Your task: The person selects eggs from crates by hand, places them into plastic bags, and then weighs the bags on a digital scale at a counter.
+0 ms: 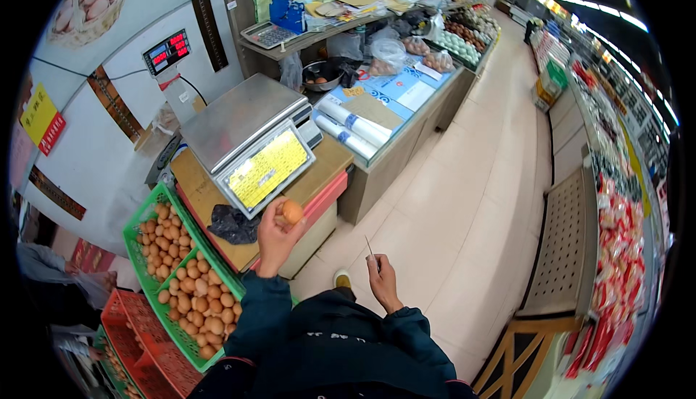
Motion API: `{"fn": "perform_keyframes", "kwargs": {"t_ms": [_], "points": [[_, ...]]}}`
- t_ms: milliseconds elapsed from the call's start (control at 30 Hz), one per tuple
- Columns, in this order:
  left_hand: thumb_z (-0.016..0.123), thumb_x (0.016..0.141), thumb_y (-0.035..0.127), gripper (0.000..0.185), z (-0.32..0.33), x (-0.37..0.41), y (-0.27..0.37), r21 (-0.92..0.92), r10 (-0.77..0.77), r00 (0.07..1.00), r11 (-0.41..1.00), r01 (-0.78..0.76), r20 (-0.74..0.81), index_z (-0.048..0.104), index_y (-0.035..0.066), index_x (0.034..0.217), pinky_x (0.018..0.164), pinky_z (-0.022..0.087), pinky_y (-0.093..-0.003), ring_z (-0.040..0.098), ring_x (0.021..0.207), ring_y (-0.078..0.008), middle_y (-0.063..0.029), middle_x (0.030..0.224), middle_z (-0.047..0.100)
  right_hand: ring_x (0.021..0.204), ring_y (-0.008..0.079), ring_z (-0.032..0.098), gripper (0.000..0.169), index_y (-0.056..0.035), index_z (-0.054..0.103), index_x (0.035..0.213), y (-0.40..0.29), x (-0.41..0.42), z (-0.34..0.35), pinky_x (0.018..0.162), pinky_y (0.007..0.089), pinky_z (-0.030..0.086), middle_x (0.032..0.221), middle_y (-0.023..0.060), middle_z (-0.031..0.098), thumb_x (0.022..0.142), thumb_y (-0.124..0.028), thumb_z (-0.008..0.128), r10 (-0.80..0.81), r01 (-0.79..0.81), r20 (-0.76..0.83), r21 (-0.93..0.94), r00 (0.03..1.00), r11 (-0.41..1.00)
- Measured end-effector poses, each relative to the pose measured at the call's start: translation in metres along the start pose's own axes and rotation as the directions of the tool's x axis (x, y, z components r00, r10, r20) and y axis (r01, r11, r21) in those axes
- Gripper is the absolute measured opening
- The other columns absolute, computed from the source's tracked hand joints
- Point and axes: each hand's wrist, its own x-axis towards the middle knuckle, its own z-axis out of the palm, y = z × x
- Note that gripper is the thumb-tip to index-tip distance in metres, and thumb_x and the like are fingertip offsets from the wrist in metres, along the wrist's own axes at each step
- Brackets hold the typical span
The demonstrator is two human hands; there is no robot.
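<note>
A brown egg (292, 212) is held between the thumb and fingers of my left hand (276, 238), just in front of the electronic price scale (266, 168). My right hand (384, 279) grips a thin pointed tool (368, 245) above the tiled floor; whether it is a small knife cannot be made out. Left of my left hand a crumpled black plastic bag (234, 225) lies on the counter. Beside my left forearm stands a green plastic crate (204, 248), divided in two and filled with brown eggs (198, 304).
A red plastic crate (128, 312) adjoins the green one; another person's hand (109, 280) is at the far left. Rolls of plastic bags (353, 127) and bagged eggs (387, 57) rest on the glass-edged counter. A perforated panel (563, 241) and red packets (620, 241) line the right.
</note>
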Motion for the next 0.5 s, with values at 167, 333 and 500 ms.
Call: {"fn": "perform_keyframes", "kwargs": {"t_ms": [167, 333, 500], "points": [[0.076, 0.073, 0.009, 0.051, 0.085, 0.126, 0.013, -0.073, -0.184, 0.976, 0.978, 0.193, 0.112, 0.051, 0.005, 0.118, 0.07, 0.05, -0.024, 0.06, 0.084, -0.0131, -0.0088, 0.1, 0.058, 0.064, 0.0132, 0.045, 0.029, 0.0012, 0.055, 0.096, -0.012, 0.084, -0.029, 0.06, 0.0285, 0.039, 0.07, 0.0057, 0.051, 0.097, -0.027, 0.049, 0.03, -0.028, 0.066, -0.031, 0.997, 0.999], [0.078, 0.072, 0.016, 0.053, 0.173, 0.254, -0.034, -0.327, -0.212, 0.959, 0.908, 0.264, 0.186, 0.053, 0.006, 0.117, 0.06, 0.046, -0.0233, 0.056, 0.071, -0.0102, -0.0057, 0.091, 0.06, 0.063, 0.014, 0.046, 0.028, 0.0016, 0.055, 0.095, -0.007, 0.145, -0.035, 0.06, 0.0299, 0.041, 0.069, 0.0065, 0.052, 0.096, -0.026, 0.05, 0.088, -0.089, 0.026, 0.035, 0.996, 0.995], [0.08, 0.069, 0.016, 0.052, 0.227, 0.363, -0.064, -0.368, -0.47, 0.866, 0.786, 0.497, 0.167, 0.054, 0.006, 0.114, 0.058, 0.045, -0.0226, 0.055, 0.064, -0.0096, -0.0067, 0.085, 0.062, 0.066, 0.0073, 0.043, 0.023, -0.0004, 0.057, 0.092, 0.007, 0.201, -0.044, 0.06, 0.022, 0.037, 0.071, -0.0009, 0.049, 0.098, -0.021, 0.048, 0.149, -0.154, 0.081, 0.061, 0.986, 0.986]]}}
